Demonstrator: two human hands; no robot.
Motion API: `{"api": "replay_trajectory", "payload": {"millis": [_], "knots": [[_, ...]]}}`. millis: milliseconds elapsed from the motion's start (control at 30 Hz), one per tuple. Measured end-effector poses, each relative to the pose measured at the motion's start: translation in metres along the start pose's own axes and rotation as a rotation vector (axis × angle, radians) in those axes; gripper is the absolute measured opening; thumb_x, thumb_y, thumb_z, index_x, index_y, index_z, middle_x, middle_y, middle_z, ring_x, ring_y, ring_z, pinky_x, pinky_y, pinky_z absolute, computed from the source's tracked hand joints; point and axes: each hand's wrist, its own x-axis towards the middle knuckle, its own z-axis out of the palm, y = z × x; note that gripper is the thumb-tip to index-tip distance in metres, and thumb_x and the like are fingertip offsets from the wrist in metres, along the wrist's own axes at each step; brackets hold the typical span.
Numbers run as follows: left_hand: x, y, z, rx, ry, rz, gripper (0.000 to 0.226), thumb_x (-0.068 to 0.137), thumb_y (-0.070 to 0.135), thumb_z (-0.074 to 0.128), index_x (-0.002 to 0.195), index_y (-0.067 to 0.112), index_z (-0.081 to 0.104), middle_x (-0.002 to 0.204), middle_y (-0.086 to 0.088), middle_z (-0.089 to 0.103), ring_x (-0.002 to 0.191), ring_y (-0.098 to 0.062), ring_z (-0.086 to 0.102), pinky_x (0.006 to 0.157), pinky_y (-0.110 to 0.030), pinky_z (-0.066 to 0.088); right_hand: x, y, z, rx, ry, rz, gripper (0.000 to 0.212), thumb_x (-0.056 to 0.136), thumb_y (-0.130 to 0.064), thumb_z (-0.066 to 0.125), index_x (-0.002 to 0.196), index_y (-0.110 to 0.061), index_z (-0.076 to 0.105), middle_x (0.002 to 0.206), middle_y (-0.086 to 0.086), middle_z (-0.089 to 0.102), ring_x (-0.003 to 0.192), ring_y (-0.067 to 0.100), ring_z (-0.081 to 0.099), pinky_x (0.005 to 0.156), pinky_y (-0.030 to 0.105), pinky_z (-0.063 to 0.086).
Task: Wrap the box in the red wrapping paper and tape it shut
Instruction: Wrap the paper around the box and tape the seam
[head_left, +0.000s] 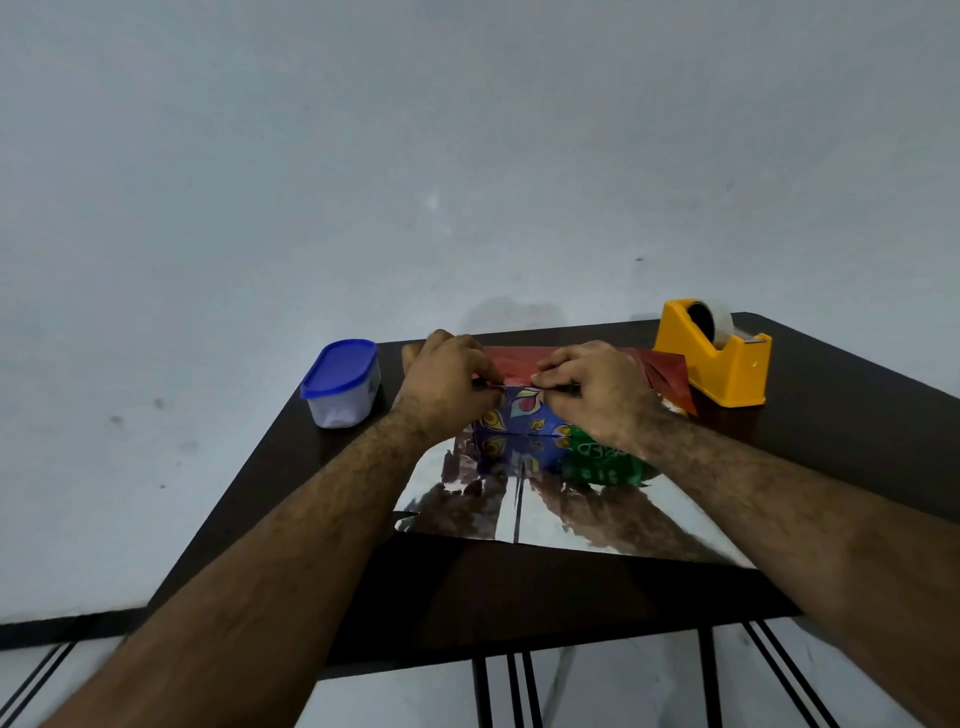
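On the dark table (831, 426), taken from the head view, the only view supplied, the box (519, 421) sits at the middle of the wrapping paper (571, 519), well to the near left of the yellow tape dispenser (712, 358); you have the paper silver side up on the near half, flat and unfolded, while the far half is drawn up over the box with its red face showing. Your left hand (447, 379) pinches the red edge at the box's far top edge, fingers curled on it; your right hand (592, 384) does the same just beside it, on the dispenser side; both hands grip paper, neither holds tape.

Progress, as I judge it: early. Done: box placed on the sheet; far flap brought up to the top of the box. Outstanding: near flap not yet raised; most of the patterned blue side of the box remains uncovered; a green printed patch at the box's right end is also exposed; both ends unfolded; no tape visible on the paper.

Count: one box; one sheet of wrapping paper; one tape dispenser carrying one roll; one plastic container with a blue lid (343, 384), far left of the dispenser at the table's left corner; one table; two hands.
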Motion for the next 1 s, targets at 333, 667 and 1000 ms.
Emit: {"api": "replay_trajectory", "payload": {"millis": [333,667,1000], "knots": [[-0.006,-0.011,0.007,-0.105,0.114,0.036,0.043,0.074,0.063,0.056,0.090,0.035,0.084,0.097,0.022,0.060,0.106,-0.011,0.047,0.093,-0.044,0.034,0.018,-0.035,0.002,-0.149,-0.026,-0.038,0.027,0.092,-0.054,0.069,0.110,-0.038,0.081,0.131,-0.020,0.067,0.128,0.018,0.051,0.105,0.047,0.042],[-0.004,-0.023,-0.009,-0.358,0.102,-0.006,0.060,0.069,0.046,0.068,0.127,0.028,0.067,0.119,0.007,0.068,0.113,-0.020,0.063,0.095,-0.049,0.056,0.005,-0.026,0.001,-0.257,0.072,0.027,0.055,0.078,-0.061,0.081,0.126,-0.035,0.073,0.131,-0.015,0.065,0.125,0.018,0.052,0.108,0.046,0.037],[0.013,-0.014,-0.011,-0.115,-0.008,0.152,0.026,0.081,0.038,0.066,0.099,0.031,0.084,0.100,0.012,0.076,0.102,-0.018,0.064,0.093,-0.051,0.053,0.006,-0.022,0.009,-0.023,0.154,-0.041,0.027,0.099,-0.050,0.063,0.106,-0.030,0.080,0.111,-0.012,0.072,0.112,0.018,0.060,0.099,0.048,0.042]]}}
